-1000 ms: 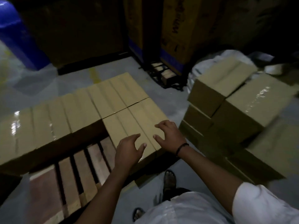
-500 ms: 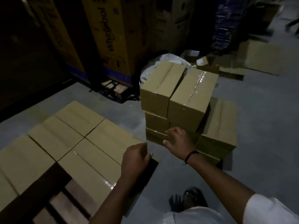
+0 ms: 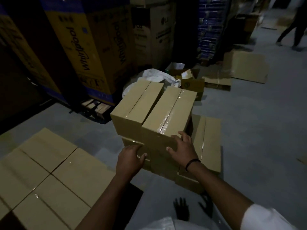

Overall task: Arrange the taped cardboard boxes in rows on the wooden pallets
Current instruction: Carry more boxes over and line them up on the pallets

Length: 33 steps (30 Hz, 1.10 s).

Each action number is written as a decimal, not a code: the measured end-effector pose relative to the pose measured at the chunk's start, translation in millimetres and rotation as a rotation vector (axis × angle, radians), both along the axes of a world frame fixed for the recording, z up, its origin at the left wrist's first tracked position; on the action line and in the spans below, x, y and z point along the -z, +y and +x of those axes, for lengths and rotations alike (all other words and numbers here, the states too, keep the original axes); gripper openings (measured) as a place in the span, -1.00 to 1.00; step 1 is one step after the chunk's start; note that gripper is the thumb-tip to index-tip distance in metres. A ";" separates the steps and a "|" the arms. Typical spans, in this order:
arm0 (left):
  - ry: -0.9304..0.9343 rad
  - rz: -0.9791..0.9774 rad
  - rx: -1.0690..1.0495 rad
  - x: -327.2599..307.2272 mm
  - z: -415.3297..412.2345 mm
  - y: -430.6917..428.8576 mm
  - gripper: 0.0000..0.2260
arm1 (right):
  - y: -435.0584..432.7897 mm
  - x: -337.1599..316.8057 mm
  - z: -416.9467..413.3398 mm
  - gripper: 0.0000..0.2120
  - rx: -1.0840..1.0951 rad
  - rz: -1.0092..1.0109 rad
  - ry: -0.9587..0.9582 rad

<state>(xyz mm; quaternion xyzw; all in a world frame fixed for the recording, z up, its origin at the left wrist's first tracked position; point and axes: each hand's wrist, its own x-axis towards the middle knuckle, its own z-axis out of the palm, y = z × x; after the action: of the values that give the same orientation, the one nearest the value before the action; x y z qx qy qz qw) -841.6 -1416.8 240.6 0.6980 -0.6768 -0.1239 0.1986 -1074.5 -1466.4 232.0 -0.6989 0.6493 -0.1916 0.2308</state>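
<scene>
Right hand: my right hand [image 3: 182, 149] lay flat with the fingers spread over the near top corner of the right-hand top box [image 3: 169, 112], thumb down its front face, nothing clasped. A dark band [image 3: 191, 163] sat on that wrist.
Left hand: my left hand [image 3: 131, 157] was lower, fingers loosely bent against the front of the second-tier box [image 3: 132, 143], holding nothing.
Stack: two taped boxes sat side by side on top, the left-hand top box [image 3: 136, 103] touching its neighbour, and clear tape shone along both seams. A lower box [image 3: 207, 143] sat just to the right.
Rows: lower left, the placed boxes [image 3: 49, 171] lay edge to edge in rows; what they rested on was hidden.
Writing: the tall yellow carton [image 3: 78, 48] behind read "Whirlpool", running vertically, with the same word on its darker side face. The next carton [image 3: 159, 30] seemed to show an LG mark, and its smaller print was too dim to read.
Floor: a white sack [image 3: 154, 75], flattened cardboard [image 3: 247, 67].
Far right: a person [image 3: 295, 27], blurred.
</scene>
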 end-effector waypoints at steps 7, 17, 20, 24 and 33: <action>-0.007 0.067 0.036 10.3 -28.4 -57.6 -0.56 | -54.6 16.9 -29.2 -0.41 0.083 0.063 -0.028; 0.002 0.173 0.166 52.0 -12.0 -198.9 -0.53 | -174.5 56.6 -11.7 -0.32 0.154 0.229 0.073; 0.005 0.171 0.241 62.7 -11.1 -252.0 -0.55 | -220.2 65.9 -10.5 -0.30 0.180 0.276 0.138; -0.065 0.323 0.343 69.8 -15.8 -313.3 -0.48 | -265.7 75.4 -15.3 -0.28 0.239 0.387 0.197; -0.142 0.532 0.558 102.4 -25.8 -416.3 -0.35 | -319.3 104.5 -17.4 -0.20 0.353 0.471 0.190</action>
<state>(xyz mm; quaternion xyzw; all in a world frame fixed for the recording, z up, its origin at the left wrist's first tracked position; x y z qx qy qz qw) -867.4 -1833.1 138.1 0.5211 -0.7969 -0.2955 -0.0778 -1092.0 -1785.7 127.4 -0.5174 0.8059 -0.0067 0.2878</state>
